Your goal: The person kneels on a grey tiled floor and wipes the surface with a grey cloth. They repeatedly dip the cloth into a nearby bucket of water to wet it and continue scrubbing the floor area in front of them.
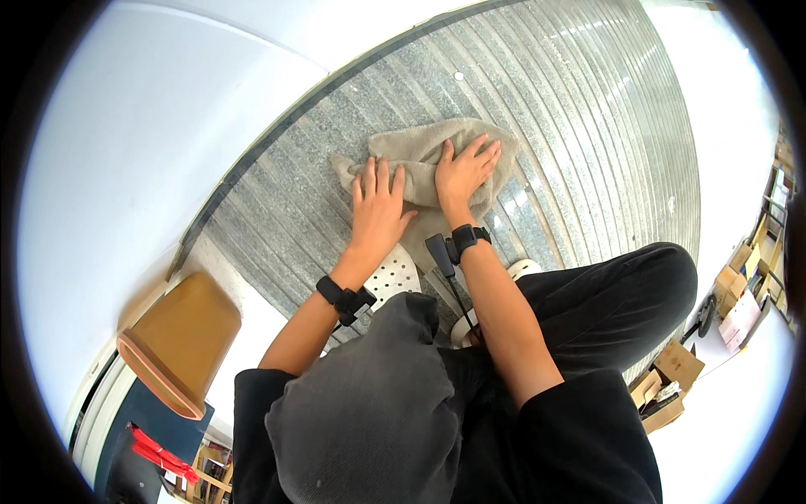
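Note:
A beige-grey cloth (420,144) lies bunched and folded on a ridged grey floor (579,126). My left hand (379,206) rests on the cloth's near left part, fingers stretched out and spread. On its right part my right hand (467,172) presses flat, the fingers apart and pointing away to the right. Neither hand grips the cloth; both lie on top of it. Each wrist wears a black band with a small black device. Part of the cloth hangs back toward my feet between the two forearms.
White perforated clogs (395,279) are on my feet, close to the cloth. My bent knee (663,273) juts out at right. An orange-brown pot-shaped container (186,336) stands at left. An opened cardboard box (667,386) sits at right. A white wall (193,92) borders the ridged floor.

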`<control>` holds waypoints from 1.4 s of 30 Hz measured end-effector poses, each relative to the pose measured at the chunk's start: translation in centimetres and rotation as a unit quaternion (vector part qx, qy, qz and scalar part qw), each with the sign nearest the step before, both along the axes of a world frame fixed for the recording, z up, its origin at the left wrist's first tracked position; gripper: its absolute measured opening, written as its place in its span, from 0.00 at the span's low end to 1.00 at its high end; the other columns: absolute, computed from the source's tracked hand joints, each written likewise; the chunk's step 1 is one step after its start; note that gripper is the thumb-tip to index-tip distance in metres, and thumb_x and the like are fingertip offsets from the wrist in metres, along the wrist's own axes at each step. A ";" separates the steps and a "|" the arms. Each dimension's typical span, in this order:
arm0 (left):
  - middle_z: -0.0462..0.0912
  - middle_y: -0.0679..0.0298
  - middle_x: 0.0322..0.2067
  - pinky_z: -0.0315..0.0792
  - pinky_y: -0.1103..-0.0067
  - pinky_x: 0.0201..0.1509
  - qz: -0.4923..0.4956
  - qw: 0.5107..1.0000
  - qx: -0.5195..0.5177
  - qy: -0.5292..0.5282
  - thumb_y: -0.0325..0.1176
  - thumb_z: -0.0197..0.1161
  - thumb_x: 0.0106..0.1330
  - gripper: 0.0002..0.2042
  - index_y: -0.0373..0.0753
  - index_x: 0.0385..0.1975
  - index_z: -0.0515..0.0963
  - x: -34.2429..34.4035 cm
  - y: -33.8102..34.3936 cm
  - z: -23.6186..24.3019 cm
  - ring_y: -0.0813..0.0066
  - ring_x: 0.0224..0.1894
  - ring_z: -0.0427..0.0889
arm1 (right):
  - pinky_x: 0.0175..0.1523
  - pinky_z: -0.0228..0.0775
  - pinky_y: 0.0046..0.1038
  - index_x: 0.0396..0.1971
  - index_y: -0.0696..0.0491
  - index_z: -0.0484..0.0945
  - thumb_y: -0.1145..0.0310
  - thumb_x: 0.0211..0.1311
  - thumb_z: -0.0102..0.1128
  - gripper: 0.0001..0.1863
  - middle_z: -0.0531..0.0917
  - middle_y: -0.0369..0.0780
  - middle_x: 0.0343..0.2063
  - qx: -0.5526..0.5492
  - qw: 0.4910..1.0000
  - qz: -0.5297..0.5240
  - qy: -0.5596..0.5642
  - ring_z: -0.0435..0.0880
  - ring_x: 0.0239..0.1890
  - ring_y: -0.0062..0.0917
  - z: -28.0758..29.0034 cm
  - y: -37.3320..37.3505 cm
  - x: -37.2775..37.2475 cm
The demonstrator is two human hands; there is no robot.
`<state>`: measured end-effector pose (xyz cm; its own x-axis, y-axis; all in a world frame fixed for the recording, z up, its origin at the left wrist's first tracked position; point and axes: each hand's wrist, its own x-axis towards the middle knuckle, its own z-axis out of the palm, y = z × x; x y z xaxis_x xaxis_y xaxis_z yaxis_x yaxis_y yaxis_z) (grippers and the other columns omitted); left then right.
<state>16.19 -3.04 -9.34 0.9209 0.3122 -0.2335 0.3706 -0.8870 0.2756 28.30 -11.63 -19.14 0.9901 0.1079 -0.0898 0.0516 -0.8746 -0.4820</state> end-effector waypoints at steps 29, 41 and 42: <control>0.61 0.52 0.65 0.48 0.57 0.70 0.022 0.994 0.086 -0.066 0.48 0.63 0.64 0.35 0.35 0.67 0.62 3.0 0.5 -6.4 0.51 0.72 0.53 | 0.61 0.68 0.38 0.52 0.55 0.78 0.84 0.56 0.47 0.23 0.79 0.48 0.54 0.299 0.917 0.265 -0.002 0.76 0.56 0.45 0.6 6.5 5.5; 0.59 0.48 0.64 0.47 0.54 0.68 0.034 0.995 0.000 -0.089 0.31 0.64 0.63 0.31 0.35 0.66 0.61 3.2 0.7 -5.4 0.48 0.71 0.52 | 0.51 0.70 0.41 0.43 0.60 0.79 0.73 0.58 0.58 0.13 0.78 0.49 0.45 0.095 0.982 0.148 -0.066 0.76 0.49 0.45 1.8 4.4 4.2; 0.60 0.49 0.63 0.48 0.54 0.68 0.036 0.996 -0.006 -0.085 0.29 0.64 0.62 0.31 0.35 0.65 0.62 3.3 0.8 -5.3 0.48 0.71 0.52 | 0.50 0.70 0.41 0.41 0.60 0.79 0.72 0.58 0.58 0.12 0.78 0.49 0.43 0.090 0.986 0.136 -0.029 0.76 0.47 0.45 2.0 4.2 4.7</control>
<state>19.52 -2.27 -14.63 0.9230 0.3765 -0.0798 0.3795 -0.8561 0.3507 33.01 -7.46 -17.18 0.9252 0.3792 0.0104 0.3044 -0.7258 -0.6169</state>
